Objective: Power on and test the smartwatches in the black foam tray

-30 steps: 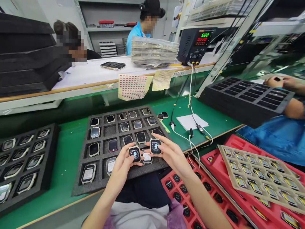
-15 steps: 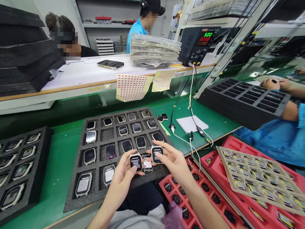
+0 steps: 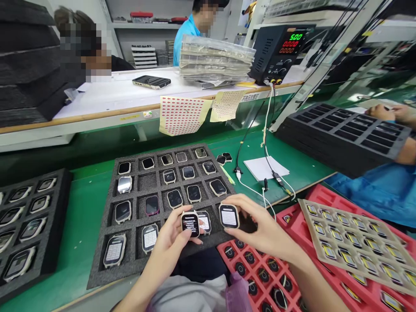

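My left hand is closed around a strapless smartwatch with white text on its dark screen; the thumb lies over the lower screen. By its edges, my right hand grips another smartwatch, whose screen has a white list. Both are above the front right of a dark grey foam tray. Between the hands, partly hidden behind the left-hand watch, a third watch shows a white screen. Other watches sit in the tray's compartments, among them one with a purple frame.
A second foam tray of watches stands at left. Red trays with round dark parts and a beige tray lie at right. Cables hang from a power supply. Co-workers sit behind and at far right.
My right hand has moved right, away from the left, with its watch. Its thumb has come off the screen, which went from dark with text to a white list.
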`<control>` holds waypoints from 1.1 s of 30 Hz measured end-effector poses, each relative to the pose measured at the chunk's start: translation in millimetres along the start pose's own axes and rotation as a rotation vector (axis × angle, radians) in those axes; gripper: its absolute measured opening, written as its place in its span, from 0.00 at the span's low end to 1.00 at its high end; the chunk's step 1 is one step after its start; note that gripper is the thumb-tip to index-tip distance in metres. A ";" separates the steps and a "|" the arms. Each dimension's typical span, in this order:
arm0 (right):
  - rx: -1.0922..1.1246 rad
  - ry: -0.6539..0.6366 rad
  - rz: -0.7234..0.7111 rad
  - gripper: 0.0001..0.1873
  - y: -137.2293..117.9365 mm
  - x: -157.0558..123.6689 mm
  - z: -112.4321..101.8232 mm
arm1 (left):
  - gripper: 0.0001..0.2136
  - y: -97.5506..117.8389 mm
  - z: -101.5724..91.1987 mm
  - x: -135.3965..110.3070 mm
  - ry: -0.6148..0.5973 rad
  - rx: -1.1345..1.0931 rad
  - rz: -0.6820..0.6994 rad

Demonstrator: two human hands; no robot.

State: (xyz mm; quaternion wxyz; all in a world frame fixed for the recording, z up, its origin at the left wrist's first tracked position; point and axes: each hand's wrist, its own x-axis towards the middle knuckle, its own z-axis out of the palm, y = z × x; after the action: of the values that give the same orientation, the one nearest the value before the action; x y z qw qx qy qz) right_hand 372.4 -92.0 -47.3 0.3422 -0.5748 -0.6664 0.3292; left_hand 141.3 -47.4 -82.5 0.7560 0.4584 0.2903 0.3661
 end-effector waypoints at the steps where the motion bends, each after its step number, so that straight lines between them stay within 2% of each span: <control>1: -0.106 -0.024 -0.025 0.21 1.6 0.1 -6.4 | 0.17 1.5 0.9 0.0 -0.004 0.002 -0.009; 5: -0.309 -0.180 -0.068 0.29 9.7 4.5 -26.2 | 0.16 6.4 4.8 -0.2 0.055 0.024 -0.023; 7: -0.344 -0.205 -0.092 0.28 13.8 10.4 -31.3 | 0.15 7.3 6.2 -0.2 0.075 0.024 -0.025; 11: -0.454 -0.070 -0.156 0.15 21.3 30.0 -29.1 | 0.14 7.6 7.5 0.3 0.061 0.017 -0.033; 16: -0.651 0.074 -0.136 0.12 23.4 50.0 -10.3 | 0.14 7.3 6.7 -0.3 0.068 0.006 -0.027; 19: -0.693 0.081 -0.123 0.13 21.3 55.9 -2.3 | 0.14 6.7 5.2 -0.4 0.053 0.022 -0.014; 23: -0.575 0.079 -0.068 0.13 22.5 65.1 -0.3 | 0.17 0.6 3.6 0.6 0.030 0.087 -0.003; 25: -0.514 0.113 -0.020 0.12 25.8 70.3 -0.2 | 0.23 -6.4 2.9 -0.1 0.054 0.223 0.031; 28: -0.462 0.139 0.020 0.16 31.7 76.3 -1.3 | 0.30 -17.3 2.0 -4.0 0.142 0.665 0.193; 31: -0.396 0.127 0.018 0.20 33.4 77.4 -6.5 | 0.29 -19.9 0.9 -8.7 0.160 1.119 0.389; 33: -0.313 0.120 0.010 0.21 30.5 75.7 -11.3 | 0.27 -15.2 -0.4 -9.5 0.168 1.329 0.441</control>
State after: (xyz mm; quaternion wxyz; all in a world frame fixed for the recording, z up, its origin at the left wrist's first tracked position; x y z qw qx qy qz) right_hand 390.4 -12.6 -60.5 0.2858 -0.6429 -0.6853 0.1881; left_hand 140.0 -59.8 -95.4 0.1993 0.8414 0.4102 0.2901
